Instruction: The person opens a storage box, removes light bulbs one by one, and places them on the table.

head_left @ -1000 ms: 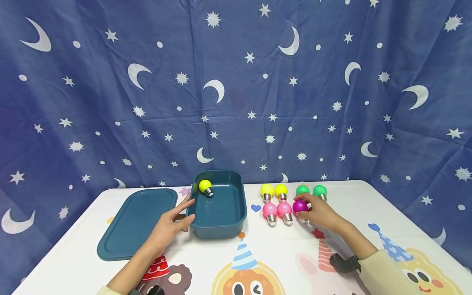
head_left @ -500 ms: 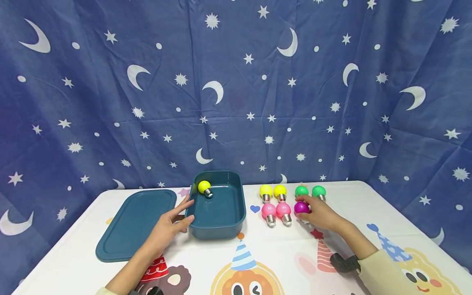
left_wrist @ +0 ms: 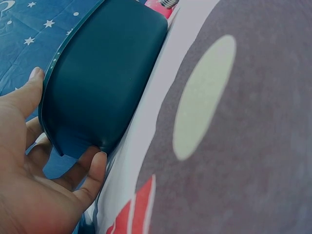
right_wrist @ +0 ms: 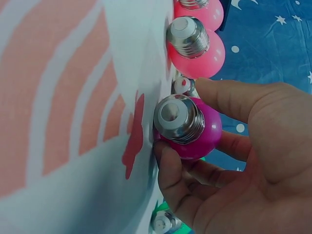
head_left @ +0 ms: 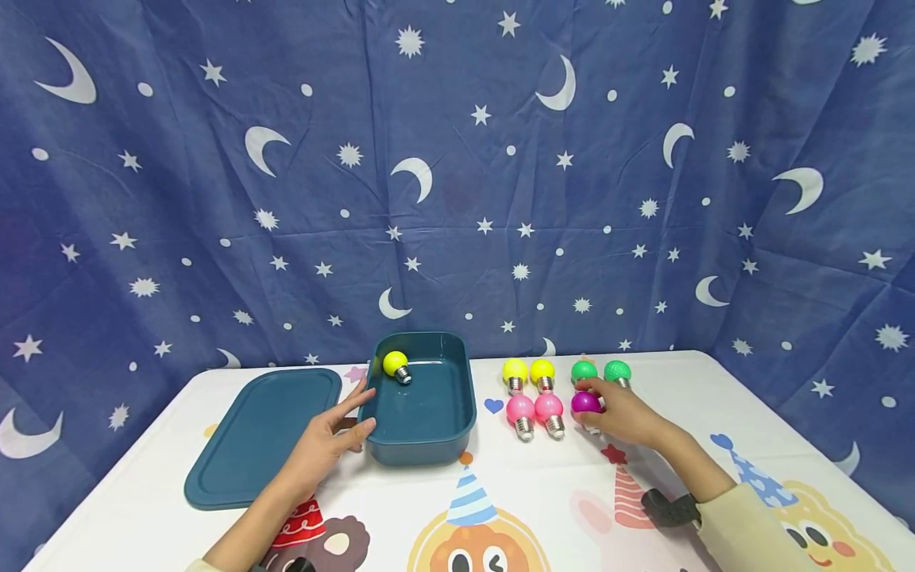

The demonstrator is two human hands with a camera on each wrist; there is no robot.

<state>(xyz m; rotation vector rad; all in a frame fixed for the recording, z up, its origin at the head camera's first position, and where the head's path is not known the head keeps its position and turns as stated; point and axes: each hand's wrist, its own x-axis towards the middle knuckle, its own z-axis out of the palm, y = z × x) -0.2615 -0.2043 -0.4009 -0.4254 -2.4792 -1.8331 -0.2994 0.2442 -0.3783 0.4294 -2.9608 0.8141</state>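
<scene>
My left hand (head_left: 327, 441) rests with spread fingers against the left side of a dark teal box (head_left: 422, 453). In the left wrist view its fingertips touch the wall of the box. A yellow light bulb (head_left: 395, 363) lies inside at the far left. My right hand (head_left: 620, 409) holds a purple light bulb (right_wrist: 207, 129) between thumb and fingers, low at the tablecloth, its metal base toward me. Left of it lie two pink bulbs (head_left: 520, 407), with two yellow bulbs (head_left: 515, 370) behind them. Two green bulbs (head_left: 618, 370) lie behind the right hand, one partly hidden.
A flat teal lid (head_left: 260, 437) lies on the table left of the box. The white tablecloth (head_left: 400, 508) carries printed cartoon figures. A blue curtain (head_left: 457, 199) with moons and stars hangs directly behind the table.
The purple bulb has shifted slightly right, away from the pink bulbs, with my right hand on it. My left hand stays at the box. The head view has moved a little.
</scene>
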